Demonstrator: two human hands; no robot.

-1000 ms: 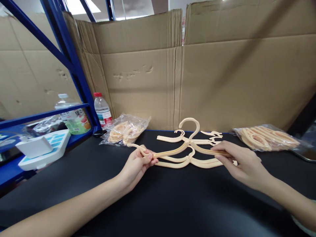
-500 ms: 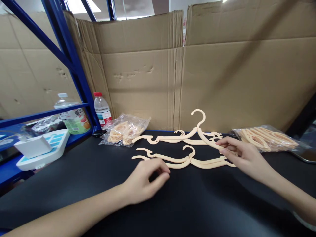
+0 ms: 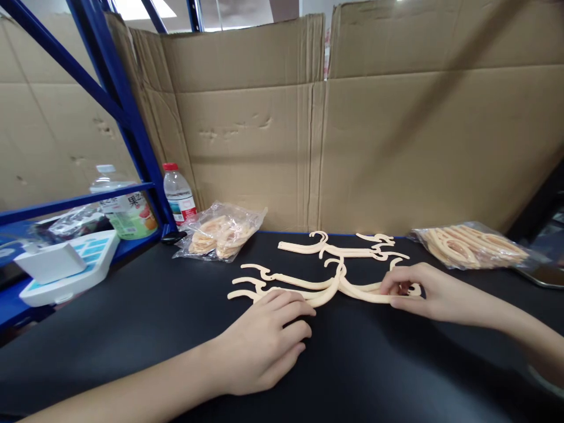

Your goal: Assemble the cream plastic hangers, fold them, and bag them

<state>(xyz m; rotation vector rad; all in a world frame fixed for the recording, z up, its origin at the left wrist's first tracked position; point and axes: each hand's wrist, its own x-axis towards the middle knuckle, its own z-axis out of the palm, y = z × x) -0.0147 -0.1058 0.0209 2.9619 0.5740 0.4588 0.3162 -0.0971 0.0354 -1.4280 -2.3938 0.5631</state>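
Cream hanger, aloft just before, now lies on near stack (image 3: 317, 285); right hand (image 3: 423, 294) pinches its end, left hand (image 3: 268, 338) rests loose-fingered, holding nothing.

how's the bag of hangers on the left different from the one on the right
The left bag is crumpled and bunched, lying beside the red-capped bottle; the right bag lies flatter and longer, past the right hand. Both are clear plastic holding cream hanger pieces, on the black table.
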